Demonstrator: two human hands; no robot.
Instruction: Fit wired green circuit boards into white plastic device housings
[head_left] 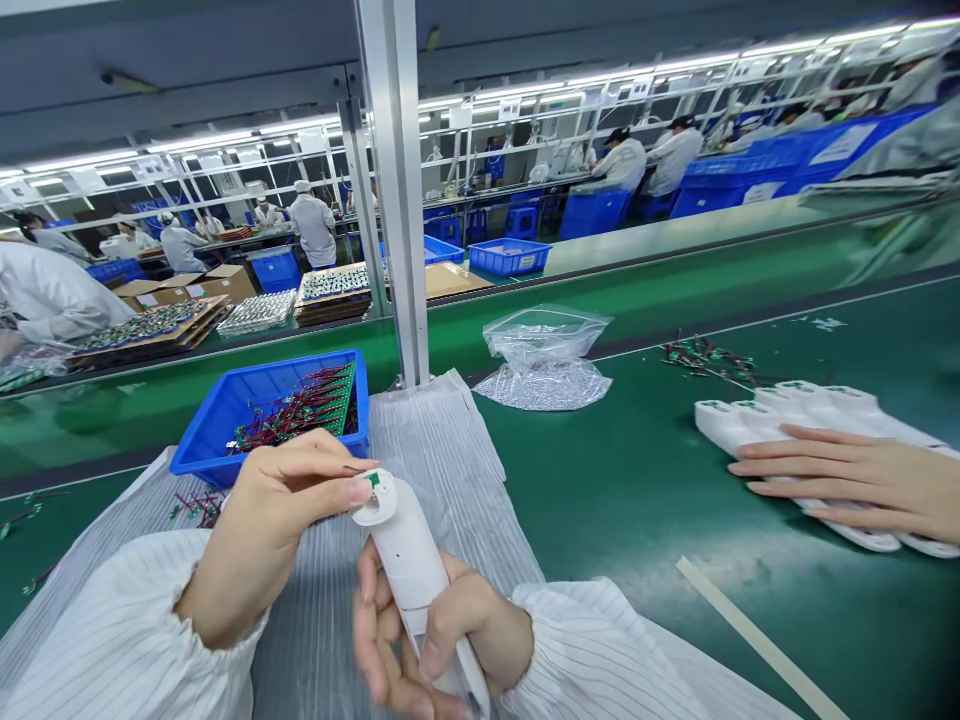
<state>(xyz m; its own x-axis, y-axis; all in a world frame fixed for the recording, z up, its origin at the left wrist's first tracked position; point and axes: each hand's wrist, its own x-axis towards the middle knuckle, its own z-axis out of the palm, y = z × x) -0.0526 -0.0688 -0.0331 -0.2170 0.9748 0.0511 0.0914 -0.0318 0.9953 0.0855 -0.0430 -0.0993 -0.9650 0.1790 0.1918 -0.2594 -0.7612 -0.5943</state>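
Observation:
My right hand (442,640) is wrapped round a long white plastic housing (411,560), which tilts with its round end up and away from me. At that end my left hand (307,485) pinches a small green circuit board (373,481) between thumb and forefinger, at the opening of the housing. A blue bin (202,430) just beyond my left hand holds green boards with dark red wires (300,410). Foam sheeting (450,450) lies under my hands.
Another person's hand (862,475) rests on several white housings (787,405) at the right. Loose wired boards (705,355), a clear bag of small parts (547,380) and a tape strip (750,630) lie on the green table. A metal post (405,200) rises behind the foam.

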